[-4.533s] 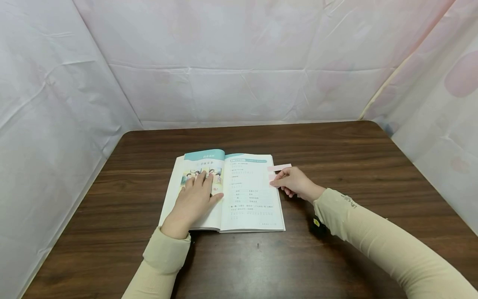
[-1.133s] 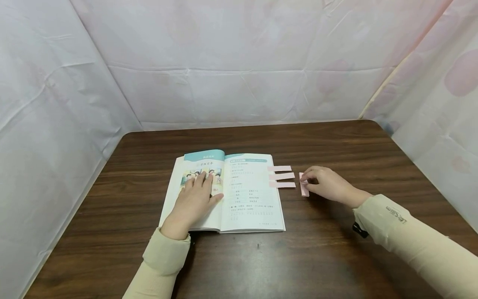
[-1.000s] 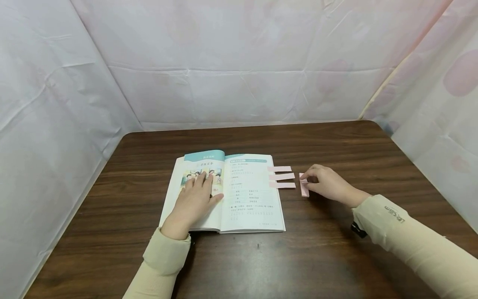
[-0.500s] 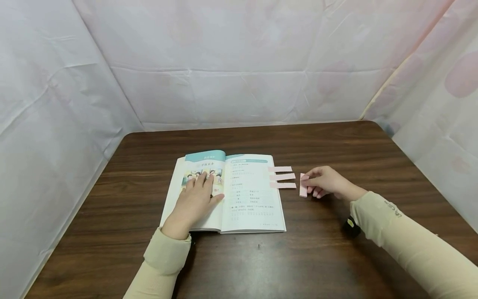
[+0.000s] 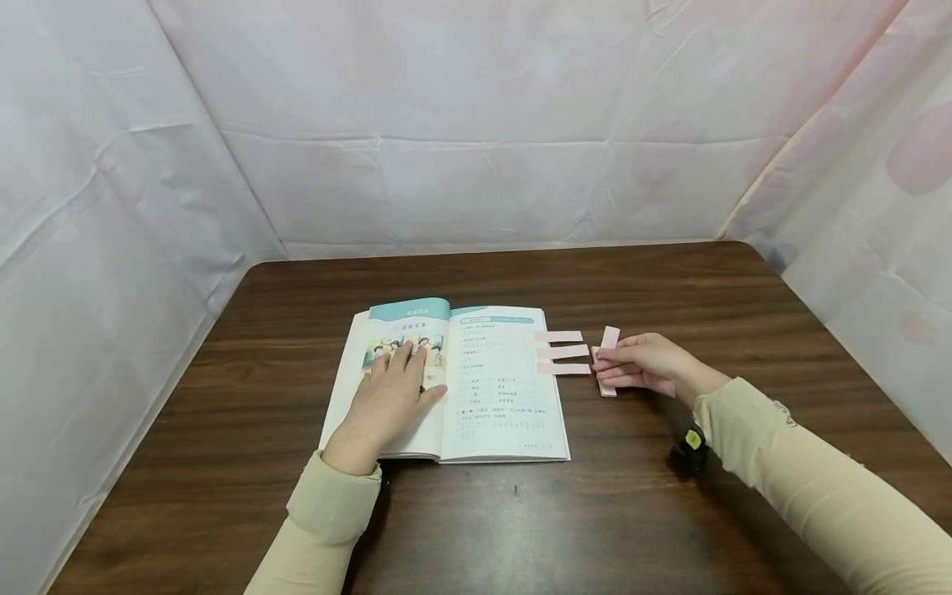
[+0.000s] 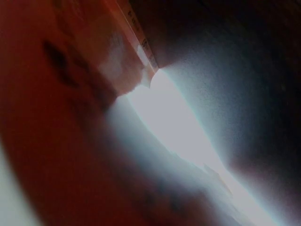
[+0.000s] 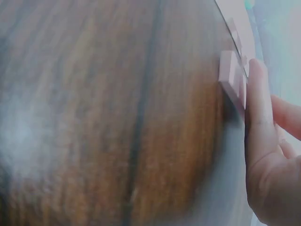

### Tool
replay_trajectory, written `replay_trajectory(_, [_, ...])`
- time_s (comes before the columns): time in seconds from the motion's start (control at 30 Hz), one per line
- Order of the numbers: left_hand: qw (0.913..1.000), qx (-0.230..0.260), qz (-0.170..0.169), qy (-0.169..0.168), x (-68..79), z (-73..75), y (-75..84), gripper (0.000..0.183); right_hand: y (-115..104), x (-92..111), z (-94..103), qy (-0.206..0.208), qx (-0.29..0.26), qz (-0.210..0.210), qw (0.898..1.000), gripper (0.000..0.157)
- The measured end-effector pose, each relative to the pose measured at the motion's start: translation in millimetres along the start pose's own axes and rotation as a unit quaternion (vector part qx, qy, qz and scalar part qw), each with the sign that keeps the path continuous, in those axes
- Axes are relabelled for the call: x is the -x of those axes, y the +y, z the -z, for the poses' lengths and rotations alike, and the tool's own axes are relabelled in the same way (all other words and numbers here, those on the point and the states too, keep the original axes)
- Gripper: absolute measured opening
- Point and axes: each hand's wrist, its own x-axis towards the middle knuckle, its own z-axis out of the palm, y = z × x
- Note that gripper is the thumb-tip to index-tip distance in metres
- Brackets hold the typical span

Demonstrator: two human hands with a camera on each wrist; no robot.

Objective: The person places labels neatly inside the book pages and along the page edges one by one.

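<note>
An open book [image 5: 502, 430] lies on the table, its right page printed with text. My left hand [image 5: 383, 405] rests with spread fingers on the left page, partly covering a coloured picture. Three pink sticky notes [image 5: 568, 352], narrow strips, stick out past the right page's edge. Just right of them lies a pad of the same sticky notes [image 5: 607, 392]. My right hand [image 5: 654, 364] pinches one pink strip [image 5: 611, 335], which slants across the pad. In the right wrist view, the thumb [image 7: 258, 94] is beside the pink pad [image 7: 230, 70].
The dark wood table [image 5: 513, 529] extends around the book. White curtains [image 5: 446, 190] hang behind it and on both sides. A black wrist camera [image 5: 690, 446] sits under the right sleeve. The left wrist view is mostly glare and blur.
My right hand has left the page edge, where three strips now show, and gone right to the pad. One strip has since turned aslant in its fingers. The left hand stays put.
</note>
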Motion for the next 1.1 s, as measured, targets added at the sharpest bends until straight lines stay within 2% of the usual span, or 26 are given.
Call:
replay_trajectory(0.57, [1.0000, 0.003, 0.006, -0.001, -2.9, -1.3, 3.4, 0.074, -1.1, 3.9, -3.4, 0.007, 0.010, 0.001, 1.000, 0.013])
replay_trajectory(0.8, [1.0000, 0.003, 0.004, -0.003, -3.7, -2.3, 4.1, 0.074, -2.0, 7.6, -5.8, 0.012, -0.003, 0.000, 1.000, 0.020])
replay_trajectory(1.1, [1.0000, 0.001, 0.001, 0.003, -3.1, -2.1, 4.0, 0.073, -2.8, 10.4, -7.3, 0.010, -0.012, 0.005, 1.000, 0.020])
